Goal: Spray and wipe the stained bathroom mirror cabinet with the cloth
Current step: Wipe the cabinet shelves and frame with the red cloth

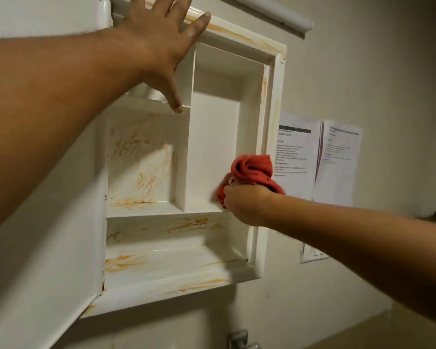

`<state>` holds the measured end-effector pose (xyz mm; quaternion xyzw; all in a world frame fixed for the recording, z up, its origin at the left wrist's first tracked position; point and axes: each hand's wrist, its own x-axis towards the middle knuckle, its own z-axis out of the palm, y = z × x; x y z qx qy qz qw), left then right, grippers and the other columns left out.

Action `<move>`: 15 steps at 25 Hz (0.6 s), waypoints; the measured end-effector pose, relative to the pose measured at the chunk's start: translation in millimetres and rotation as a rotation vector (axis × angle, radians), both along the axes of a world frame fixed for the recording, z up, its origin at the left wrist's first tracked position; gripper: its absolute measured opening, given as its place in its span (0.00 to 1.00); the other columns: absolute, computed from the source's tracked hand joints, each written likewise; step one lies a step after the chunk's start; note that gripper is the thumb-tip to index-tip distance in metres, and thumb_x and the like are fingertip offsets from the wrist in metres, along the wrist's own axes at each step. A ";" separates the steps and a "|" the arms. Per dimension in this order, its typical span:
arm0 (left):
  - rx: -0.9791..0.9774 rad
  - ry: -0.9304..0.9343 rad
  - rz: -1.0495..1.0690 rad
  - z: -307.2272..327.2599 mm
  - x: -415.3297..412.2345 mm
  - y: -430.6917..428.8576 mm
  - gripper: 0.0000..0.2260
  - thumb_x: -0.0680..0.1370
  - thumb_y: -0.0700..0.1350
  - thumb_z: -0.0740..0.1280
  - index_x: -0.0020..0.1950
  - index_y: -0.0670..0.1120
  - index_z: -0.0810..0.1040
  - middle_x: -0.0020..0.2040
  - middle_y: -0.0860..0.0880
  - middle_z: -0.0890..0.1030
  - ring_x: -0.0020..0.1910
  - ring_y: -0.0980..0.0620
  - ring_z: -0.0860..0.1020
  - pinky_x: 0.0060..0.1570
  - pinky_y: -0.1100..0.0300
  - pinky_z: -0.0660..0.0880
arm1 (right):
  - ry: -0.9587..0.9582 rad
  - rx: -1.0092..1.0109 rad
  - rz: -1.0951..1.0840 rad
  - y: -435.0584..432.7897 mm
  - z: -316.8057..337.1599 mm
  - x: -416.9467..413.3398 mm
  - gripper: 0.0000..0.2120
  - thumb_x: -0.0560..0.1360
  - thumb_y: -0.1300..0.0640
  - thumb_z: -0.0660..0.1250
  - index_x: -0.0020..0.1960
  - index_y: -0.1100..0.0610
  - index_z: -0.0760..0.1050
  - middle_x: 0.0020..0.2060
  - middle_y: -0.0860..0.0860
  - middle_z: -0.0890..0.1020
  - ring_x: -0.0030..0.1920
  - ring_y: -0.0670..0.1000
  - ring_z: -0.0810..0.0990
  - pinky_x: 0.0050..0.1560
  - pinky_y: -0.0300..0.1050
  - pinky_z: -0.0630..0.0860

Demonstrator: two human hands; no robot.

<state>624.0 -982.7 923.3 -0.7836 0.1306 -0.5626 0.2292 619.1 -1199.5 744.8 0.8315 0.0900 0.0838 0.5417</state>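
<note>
The white recessed cabinet point(272, 102) stands with its door point(48, 248) swung out to the left. Orange-brown streaks cover its left compartment point(141, 167), the lower shelves and the frame. The tall right compartment point(212, 137) looks white. My left hand point(159, 46) is spread flat with straight fingers against the cabinet's top edge and upper shelf area. My right hand point(244, 202) grips a bunched red cloth point(252, 172) at the lower right corner of the tall compartment. No spray bottle shows.
Two printed paper sheets point(320, 157) hang on the wall right of the cabinet. A white wall plate point(312, 255) sits lower right. A metal fixture point(239, 340) shows at the bottom edge. A light bar point(275, 16) runs above the cabinet.
</note>
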 end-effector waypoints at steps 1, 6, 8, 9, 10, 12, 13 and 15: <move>-0.002 0.000 -0.001 0.0 -0.7 0.4 0.72 0.54 0.72 0.80 0.84 0.52 0.37 0.84 0.39 0.47 0.82 0.37 0.48 0.74 0.32 0.57 | 0.062 0.011 -0.014 -1.7 2.3 -5.5 0.11 0.84 0.56 0.61 0.44 0.59 0.73 0.49 0.53 0.82 0.49 0.57 0.79 0.61 0.52 0.75; 0.007 -0.008 0.029 2.9 3.5 -0.8 0.73 0.54 0.76 0.76 0.83 0.51 0.36 0.84 0.39 0.44 0.83 0.37 0.46 0.77 0.32 0.50 | -0.283 -0.163 0.152 -4.3 125.5 5.3 0.12 0.79 0.50 0.72 0.42 0.50 0.71 0.41 0.47 0.79 0.43 0.51 0.75 0.52 0.51 0.72; 0.019 0.001 0.034 4.4 4.2 -1.0 0.73 0.52 0.78 0.74 0.83 0.51 0.35 0.84 0.40 0.44 0.82 0.37 0.46 0.77 0.31 0.50 | -0.442 -0.148 0.213 -5.1 126.7 20.4 0.07 0.80 0.49 0.70 0.54 0.51 0.80 0.53 0.50 0.84 0.56 0.56 0.78 0.58 0.51 0.70; 0.022 0.003 0.030 4.0 4.6 -1.3 0.74 0.52 0.80 0.73 0.83 0.51 0.35 0.84 0.40 0.44 0.82 0.37 0.47 0.77 0.31 0.50 | -0.385 -0.080 0.207 -9.4 101.5 23.3 0.07 0.81 0.51 0.67 0.55 0.52 0.81 0.55 0.51 0.84 0.58 0.57 0.79 0.57 0.49 0.69; 0.024 -0.008 0.029 6.1 4.8 -0.9 0.74 0.51 0.81 0.72 0.83 0.51 0.35 0.84 0.40 0.44 0.82 0.37 0.47 0.77 0.31 0.50 | -0.273 -0.012 0.179 -13.2 64.3 23.4 0.08 0.82 0.53 0.64 0.55 0.54 0.81 0.55 0.51 0.84 0.58 0.57 0.80 0.54 0.48 0.69; 0.031 -0.007 0.035 6.8 5.4 1.9 0.74 0.51 0.82 0.70 0.82 0.51 0.34 0.84 0.40 0.44 0.83 0.37 0.47 0.77 0.31 0.50 | 0.002 0.165 0.196 -20.8 12.8 10.6 0.11 0.83 0.56 0.61 0.54 0.55 0.82 0.53 0.51 0.85 0.56 0.55 0.81 0.54 0.45 0.70; 0.031 -0.008 0.032 8.1 4.9 1.8 0.74 0.52 0.82 0.70 0.82 0.50 0.33 0.84 0.40 0.43 0.83 0.37 0.47 0.77 0.31 0.50 | 0.113 0.243 0.157 -29.5 20.9 5.7 0.11 0.82 0.57 0.63 0.57 0.54 0.83 0.54 0.50 0.85 0.56 0.53 0.81 0.55 0.44 0.71; 0.034 -0.008 0.046 8.2 5.3 1.5 0.74 0.52 0.83 0.69 0.82 0.50 0.32 0.84 0.40 0.42 0.83 0.38 0.47 0.77 0.31 0.50 | 0.153 0.394 0.131 -30.5 84.0 6.3 0.12 0.80 0.59 0.67 0.61 0.52 0.83 0.52 0.49 0.84 0.54 0.52 0.80 0.49 0.40 0.71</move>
